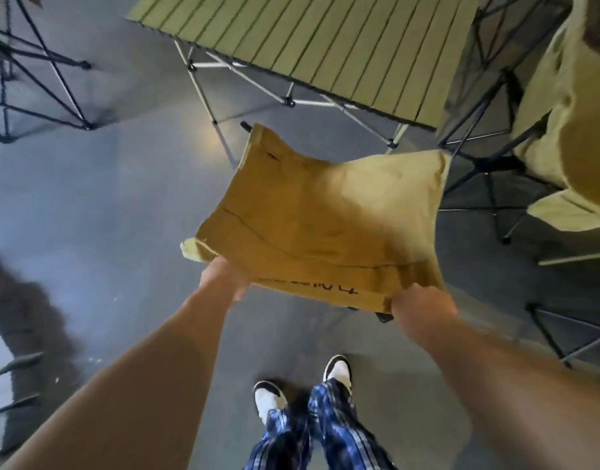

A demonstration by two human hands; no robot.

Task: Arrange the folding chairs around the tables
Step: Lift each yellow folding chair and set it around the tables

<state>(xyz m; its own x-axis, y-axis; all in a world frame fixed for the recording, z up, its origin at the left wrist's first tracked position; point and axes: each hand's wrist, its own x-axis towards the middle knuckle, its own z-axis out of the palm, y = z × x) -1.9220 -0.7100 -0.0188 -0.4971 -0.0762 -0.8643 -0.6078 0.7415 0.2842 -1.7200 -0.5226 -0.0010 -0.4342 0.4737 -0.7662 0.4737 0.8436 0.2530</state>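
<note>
A tan fabric folding chair (319,222) sits in front of me, seen from above, its seat spread out toward a slatted folding table (312,45). My left hand (225,279) grips the near left corner of the chair's fabric back. At the near right corner, my right hand (420,305) grips the edge, fingers curled over it. The chair's far edge reaches close to the table's near corner. Most of its dark frame is hidden under the cloth.
Another tan folding chair (563,137) with black legs stands at the right beside the table. A black wire frame (37,79) stands at the upper left. A further frame (563,334) shows at the right edge. My feet (305,388) stand on grey floor.
</note>
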